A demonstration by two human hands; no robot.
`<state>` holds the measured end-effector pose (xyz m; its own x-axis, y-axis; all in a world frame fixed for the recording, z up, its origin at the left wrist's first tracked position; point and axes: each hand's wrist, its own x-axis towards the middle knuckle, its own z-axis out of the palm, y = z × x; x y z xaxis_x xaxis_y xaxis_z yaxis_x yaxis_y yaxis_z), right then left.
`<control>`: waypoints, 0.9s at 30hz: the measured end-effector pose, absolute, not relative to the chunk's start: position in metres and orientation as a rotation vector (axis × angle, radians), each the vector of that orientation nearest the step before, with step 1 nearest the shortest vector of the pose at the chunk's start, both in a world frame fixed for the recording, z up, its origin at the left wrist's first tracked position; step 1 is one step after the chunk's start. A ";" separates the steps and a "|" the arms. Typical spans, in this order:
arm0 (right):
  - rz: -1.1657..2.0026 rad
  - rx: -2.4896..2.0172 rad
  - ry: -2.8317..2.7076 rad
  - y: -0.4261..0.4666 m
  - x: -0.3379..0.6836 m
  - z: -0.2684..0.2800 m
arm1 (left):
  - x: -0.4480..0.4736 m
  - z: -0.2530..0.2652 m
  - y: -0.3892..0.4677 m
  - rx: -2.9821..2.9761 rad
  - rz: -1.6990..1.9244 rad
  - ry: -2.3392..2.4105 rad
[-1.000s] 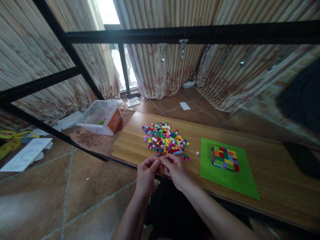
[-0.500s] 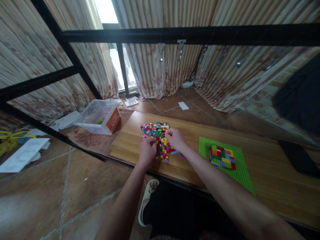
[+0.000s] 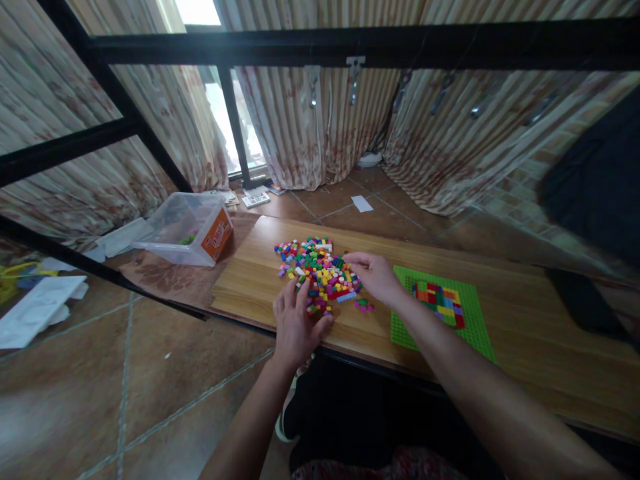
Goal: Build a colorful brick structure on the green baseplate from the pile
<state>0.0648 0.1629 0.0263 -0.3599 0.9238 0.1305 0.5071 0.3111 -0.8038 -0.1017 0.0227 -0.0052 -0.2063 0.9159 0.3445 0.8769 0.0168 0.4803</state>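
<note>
A heap of small building bricks (image 3: 325, 270) in many colours is spread over the wooden board. At its near left edge lies my left hand (image 3: 294, 325), open, with its fingers apart and the fingertips among the bricks. My right hand (image 3: 376, 276) hovers at the right edge of the heap with thumb and fingers brought together; what they pinch, if anything, is too small to make out. Under my right forearm, a green baseplate (image 3: 400, 320) carries a multicoloured brick block (image 3: 453, 308), which the arm partly covers.
The wooden board (image 3: 525, 347) rests on a black frame. A clear plastic box (image 3: 173, 250) with an orange label and a few green pieces stands at the left. A black rail (image 3: 300, 48) crosses ahead, before the curtains. A dark flat object (image 3: 575, 300) lies at the right.
My left hand has opened from a pinch and moved toward me. My right hand has drawn right, off the middle of the heap, uncovering red and blue bricks. The camera view has shifted slightly.
</note>
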 end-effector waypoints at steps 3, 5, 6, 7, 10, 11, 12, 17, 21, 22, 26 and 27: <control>0.693 -1.382 -1.908 0.148 0.079 0.013 | -0.087 -0.012 0.014 1.932 0.774 2.373; 0.545 -1.444 -1.880 0.138 0.080 0.000 | -0.082 -0.014 0.018 1.890 0.697 2.454; 0.491 -1.467 -1.862 0.134 0.079 -0.007 | -0.081 -0.015 0.021 1.870 0.666 2.479; 0.450 -1.481 -1.843 0.130 0.076 -0.013 | -0.081 -0.015 0.026 1.855 0.639 2.497; 0.384 -1.484 -1.776 0.122 0.059 -0.027 | -0.083 -0.013 0.039 1.832 0.578 2.527; 0.381 -1.473 -1.747 0.122 0.052 -0.029 | -0.084 -0.013 0.043 1.826 0.565 2.533; 0.386 -1.458 -1.715 0.121 0.044 -0.030 | -0.085 -0.013 0.046 1.820 0.556 2.539; 0.487 -1.369 -1.592 0.121 0.005 -0.023 | -0.084 -0.013 0.056 1.795 0.547 2.542; 0.555 -1.295 -1.562 0.123 0.000 -0.015 | -0.083 -0.011 0.053 1.790 0.606 2.519; 0.570 -1.285 -1.558 0.126 0.005 -0.013 | -0.085 -0.010 0.053 1.789 0.641 2.503; 0.604 -1.366 -1.528 0.155 0.036 -0.010 | -0.115 -0.010 0.064 1.741 0.884 2.435; 0.600 -1.389 -1.541 0.165 0.043 -0.010 | -0.127 -0.011 0.072 1.696 0.964 2.437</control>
<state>0.0433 0.1653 -0.0101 0.0883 0.9448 0.3155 0.4823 0.2366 -0.8434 -0.1273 0.0716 -0.0108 -0.4098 0.8543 0.3198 0.8419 0.2192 0.4931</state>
